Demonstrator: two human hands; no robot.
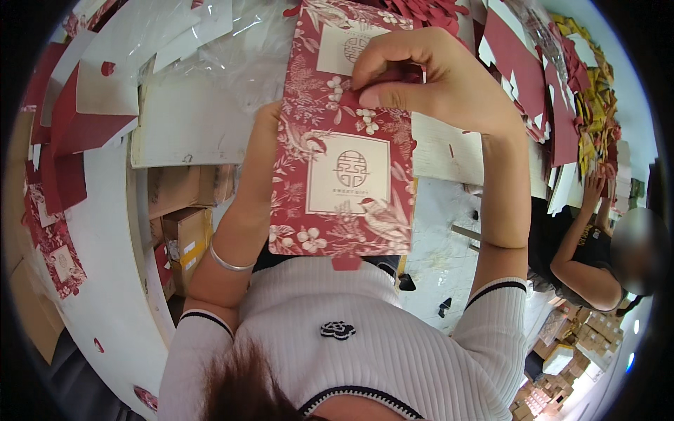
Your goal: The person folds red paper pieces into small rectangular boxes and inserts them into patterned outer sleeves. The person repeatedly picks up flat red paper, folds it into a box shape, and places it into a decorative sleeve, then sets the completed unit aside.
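Note:
A flat red gift box blank [347, 175] is upright in front of my chest, printed with cream birds, flowers and two pale square labels. A small red tab [346, 263] sticks out of its lower edge. My right hand [428, 81] is closed at the blank's upper right, thumb and curled forefinger pinching at a dark red part near its middle. My left hand [269, 116] goes behind the blank's left edge; its fingers are hidden. A silver bangle [230, 259] circles my left forearm.
A white table [196, 137] carries clear plastic film [253, 63] and folded red boxes [95, 105] at the left. Red card sheets [516, 59] and yellow pieces [597, 84] lie at the right. A co-worker [583, 270] works there. Cardboard cartons [186, 231] stand below the tabletop.

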